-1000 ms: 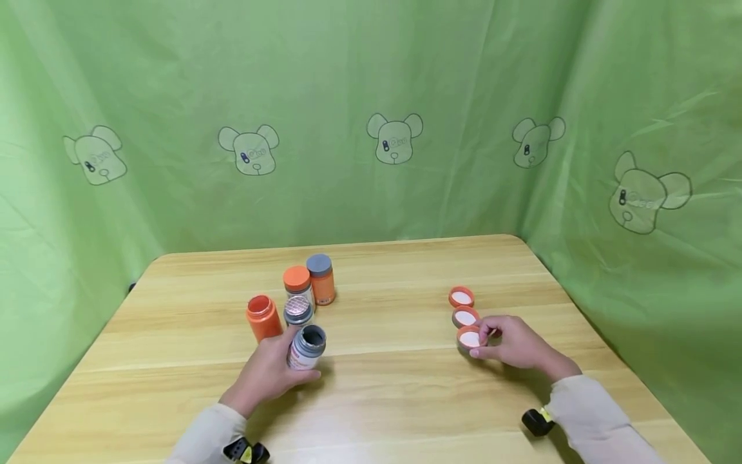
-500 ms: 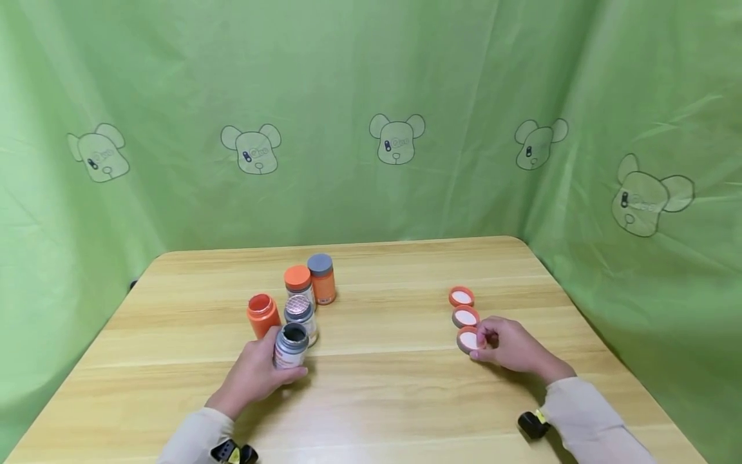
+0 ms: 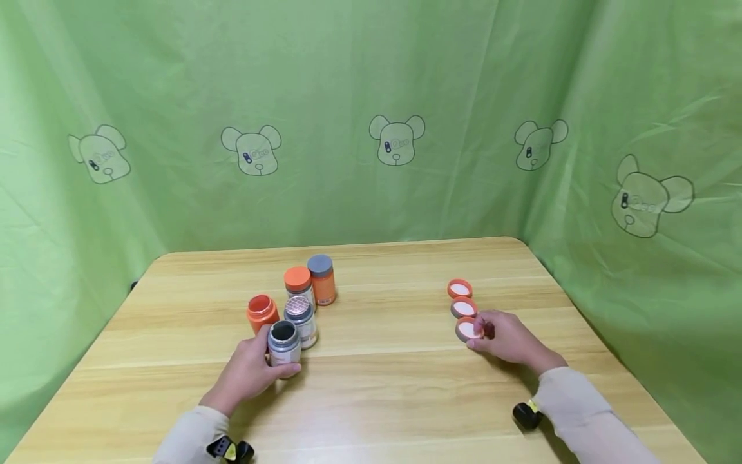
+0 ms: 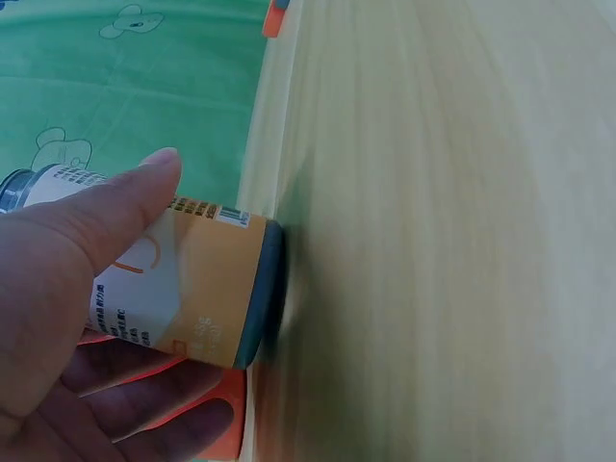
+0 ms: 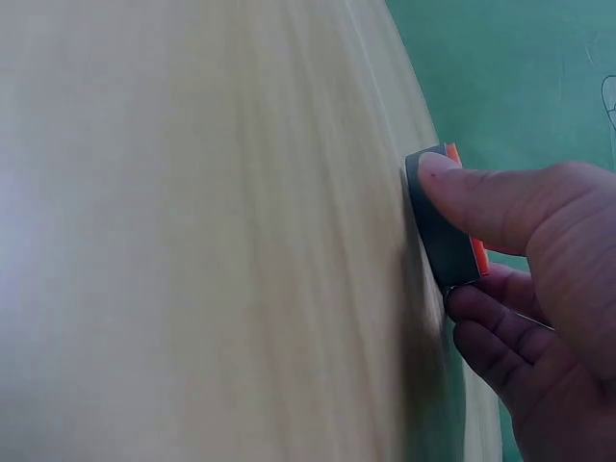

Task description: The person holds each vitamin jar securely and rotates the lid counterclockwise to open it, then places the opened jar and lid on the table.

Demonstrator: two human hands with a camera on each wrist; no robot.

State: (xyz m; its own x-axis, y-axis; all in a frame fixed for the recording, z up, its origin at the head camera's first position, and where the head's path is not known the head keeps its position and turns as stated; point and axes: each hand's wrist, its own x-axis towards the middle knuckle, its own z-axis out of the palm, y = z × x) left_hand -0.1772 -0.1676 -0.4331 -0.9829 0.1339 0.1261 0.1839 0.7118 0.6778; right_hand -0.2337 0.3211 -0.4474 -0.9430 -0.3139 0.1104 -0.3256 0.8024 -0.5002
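Note:
My left hand (image 3: pixel 246 374) grips a grey jar (image 3: pixel 284 353) with a white and orange label, its uncapped dark mouth facing up. In the left wrist view the thumb lies along the label and the jar's base (image 4: pixel 265 298) is right at the tabletop. Just behind it stand an open orange jar (image 3: pixel 263 316) and a grey jar with a foil seal (image 3: pixel 299 314). On the right, my right hand (image 3: pixel 510 338) pinches the nearest lid (image 3: pixel 467 330), grey outside with an orange rim and white liner. Two more upturned lids, a middle one (image 3: pixel 464 308) and a far one (image 3: pixel 460 289), line up beyond it.
Two capped jars stand farther back on the left: one with an orange lid (image 3: pixel 298 278), one orange with a grey lid (image 3: pixel 322 280). The wooden table (image 3: pixel 382 399) is bounded by green curtains (image 3: pixel 324 193) behind and at the sides.
My left hand has brought the open grey jar leftward, in front of the foil-sealed jar. The right hand and the row of three lids have shifted slightly away from me.

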